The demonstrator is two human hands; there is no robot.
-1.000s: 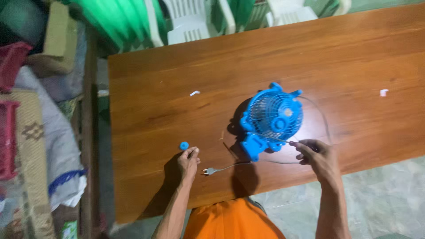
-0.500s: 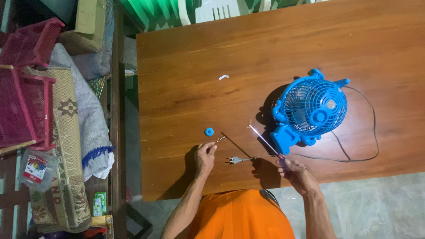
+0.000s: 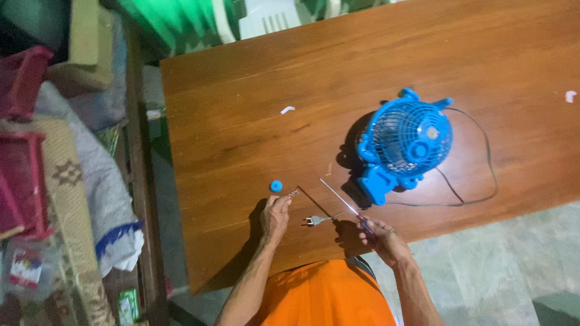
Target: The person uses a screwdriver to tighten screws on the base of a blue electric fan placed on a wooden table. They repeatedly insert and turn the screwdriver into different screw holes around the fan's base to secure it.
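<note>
Your left hand (image 3: 275, 217) is down on the wooden table (image 3: 241, 90) near its front edge, fingers curled together, with the tips pinching or just touching a small metal screw (image 3: 294, 192). It's too small to tell if you've really got a grip on it. At about 11 o'clock from that hand, just beside the screw, sits a little round blue cap (image 3: 276, 186), on its own and not touching anything.

Your right hand (image 3: 379, 234) hangs right at the table's front edge, fingers wrapped tight round the handle of a screwdriver (image 3: 345, 204). The thin shaft points up toward 10 o'clock, the tip in the air over the wood and well clear of everything.

Between your two hands lies the plug (image 3: 312, 221), prongs facing your left hand. Its dark cord (image 3: 483, 172) runs off past your right hand, loops out wide and curls back behind the blue fan (image 3: 403, 145).

The fan is at roughly 1 o'clock from your right hand, near but apart from it, lying tilted with the wire grille facing up and its base pointing back toward you.

Further out, a small white scrap (image 3: 287, 110) lies at 12 o'clock from your left hand, and another white bit (image 3: 570, 96) is way over at the table's far right.
</note>
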